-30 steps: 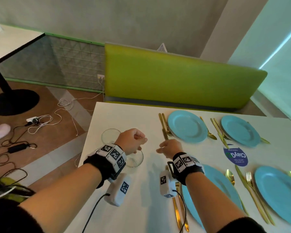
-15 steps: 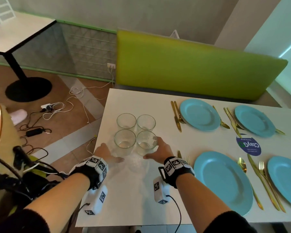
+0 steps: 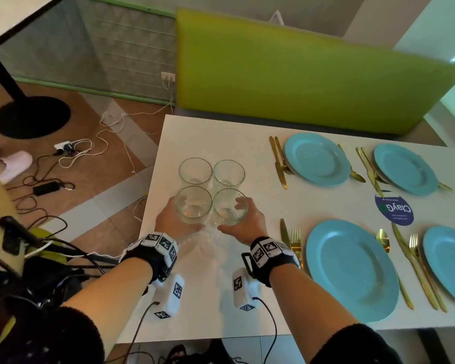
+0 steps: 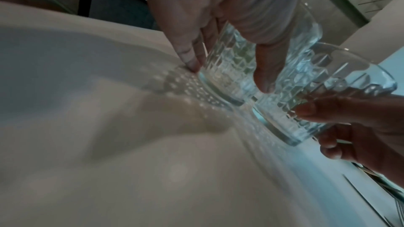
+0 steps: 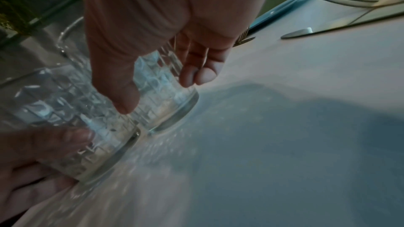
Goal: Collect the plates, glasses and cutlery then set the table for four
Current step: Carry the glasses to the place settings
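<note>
Four clear patterned glasses stand in a tight square near the left end of the white table point(image 3: 221, 132). My left hand point(image 3: 172, 222) grips the near-left glass point(image 3: 193, 204), thumb on its near side and fingers round its left. My right hand point(image 3: 247, 222) grips the near-right glass point(image 3: 229, 206) in the same way. The left wrist view shows the left hand point(image 4: 227, 72) round its glass point(image 4: 227, 58), whose base sits on the table. In the right wrist view my right hand point(image 5: 164, 87) holds its glass point(image 5: 166, 106). The two far glasses point(image 3: 195, 170) point(image 3: 229, 172) stand untouched.
Four blue plates point(image 3: 317, 158) point(image 3: 405, 168) point(image 3: 352, 269) point(image 3: 449, 264) lie to the right, each flanked by gold cutlery point(image 3: 279, 158). A round blue sticker point(image 3: 394, 211) sits between them. A green bench back point(image 3: 300, 74) runs behind the table. Cables lie on the floor at the left.
Both hands moved from resting at the near glasses' bases to curling round the two near glasses. The camera view has shifted downward and closer.
</note>
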A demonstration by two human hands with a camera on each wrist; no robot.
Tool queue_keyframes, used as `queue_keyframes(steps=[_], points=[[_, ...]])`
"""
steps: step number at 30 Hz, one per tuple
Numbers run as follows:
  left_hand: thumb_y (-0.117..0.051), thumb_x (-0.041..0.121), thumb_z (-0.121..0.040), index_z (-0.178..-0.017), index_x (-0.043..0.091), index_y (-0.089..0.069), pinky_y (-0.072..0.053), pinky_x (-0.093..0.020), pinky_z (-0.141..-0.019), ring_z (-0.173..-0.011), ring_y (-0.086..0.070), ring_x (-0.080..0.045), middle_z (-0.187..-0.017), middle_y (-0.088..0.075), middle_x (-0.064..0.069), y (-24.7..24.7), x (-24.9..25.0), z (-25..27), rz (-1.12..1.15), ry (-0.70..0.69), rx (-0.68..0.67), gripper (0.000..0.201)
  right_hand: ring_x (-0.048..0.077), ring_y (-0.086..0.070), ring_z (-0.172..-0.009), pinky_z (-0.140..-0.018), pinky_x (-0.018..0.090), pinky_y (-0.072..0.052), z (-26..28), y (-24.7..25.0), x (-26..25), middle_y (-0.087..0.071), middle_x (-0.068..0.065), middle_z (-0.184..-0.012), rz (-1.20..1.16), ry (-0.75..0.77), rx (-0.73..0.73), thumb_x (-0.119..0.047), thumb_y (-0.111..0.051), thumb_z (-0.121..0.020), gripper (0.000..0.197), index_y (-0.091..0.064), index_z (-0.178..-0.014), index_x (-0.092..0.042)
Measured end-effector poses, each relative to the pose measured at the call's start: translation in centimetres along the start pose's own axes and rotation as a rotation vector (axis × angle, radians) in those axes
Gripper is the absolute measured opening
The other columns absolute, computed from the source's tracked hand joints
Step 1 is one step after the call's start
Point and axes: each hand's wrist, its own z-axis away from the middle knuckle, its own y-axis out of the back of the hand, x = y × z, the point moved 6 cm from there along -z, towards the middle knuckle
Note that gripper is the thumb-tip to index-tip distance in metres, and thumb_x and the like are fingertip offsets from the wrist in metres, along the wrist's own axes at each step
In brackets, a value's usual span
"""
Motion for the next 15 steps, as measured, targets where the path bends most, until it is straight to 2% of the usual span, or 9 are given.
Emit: queue_keyframes(steps=[6,8,12,15], points=[[-0.085,0.022,-0.063,-0.136,0.015,-0.04,-0.039,-0.031,-0.104,-0.126,-0.05,-0.026,-0.137,-0.052,-0.006,-0.1,0.6,1.5,-0.046,-0.071,-0.028,0.086,0.01,-0.048,-0.096,-0.078,0.019,-0.036,1.9,2.7,0.6,-0.058,-0.004,-0.116,-0.037,-0.044,0.081,-0.031,-0.084,-0.063,0.074,-0.045,-0.125,-0.021],[-0.086,0.025,-0.062,-0.136,0.014,-0.041,-0.039,-0.032,-0.103,-0.126,-0.05,-0.027,-0.137,-0.052,-0.008,-0.6,1.7,2.3,-0.084,-0.116,-0.056,0.087,0.012,-0.051,-0.098,-0.079,0.021,-0.039,2.8,4.6,0.9,-0.059,-0.003,-0.116,-0.052,-0.066,0.137,-0.031,-0.084,-0.062,0.074,-0.045,-0.124,-0.02],[-0.086,0.024,-0.062,-0.135,0.016,-0.042,-0.04,-0.029,-0.101,-0.123,-0.052,-0.025,-0.135,-0.055,-0.006,-2.3,5.1,3.7,-0.082,-0.187,-0.144,0.085,0.02,-0.055,-0.111,-0.091,0.028,-0.045,4.5,9.7,2.0,-0.06,0.0,-0.117,-0.084,-0.122,0.267,-0.029,-0.085,-0.062,0.074,-0.046,-0.124,-0.018],[-0.086,0.024,-0.062,-0.135,0.015,-0.042,-0.039,-0.027,-0.1,-0.124,-0.052,-0.024,-0.135,-0.055,-0.006,-4.2,8.7,4.8,-0.069,-0.27,-0.194,0.086,0.021,-0.054,-0.114,-0.089,0.025,-0.041,5.7,13.9,3.4,-0.059,0.002,-0.12,-0.1,-0.157,0.351,-0.027,-0.084,-0.063,0.073,-0.047,-0.125,-0.016]])
